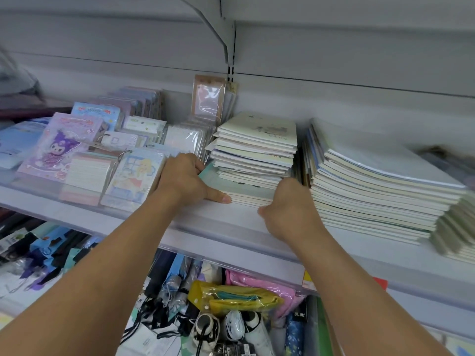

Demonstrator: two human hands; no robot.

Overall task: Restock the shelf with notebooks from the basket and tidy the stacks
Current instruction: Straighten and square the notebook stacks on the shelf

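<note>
1. A person's two bare hands work at a stack of notebooks (253, 152) on a white shelf (223, 222), seen from a head-worn camera

2. The left hand (183, 179) holds the stack's left side: its thumb lies straight along the front edge of the lowest notebooks while the fingers curl round the left edge, their tips hidden

3. The right hand (289, 209) is at the stack's front right corner, fingers bent and reaching into the gap between this stack and the next; whether they pinch a notebook cannot be told

4. The stack is uneven, the upper notebooks set back and skewed, the lower ones jutting toward the shelf front

5. Just to its right sits a taller, wider pile of notebooks (380, 191), spines facing forward, its far end blurred

6. To the left lie wrapped memo pads and ring-bound cards, among them a purple cartoon pack (57, 147)

7. On the lower shelf, folded umbrellas and a yellow pouch (231, 298) lie jumbled

8. The basket does not appear in this view
</note>
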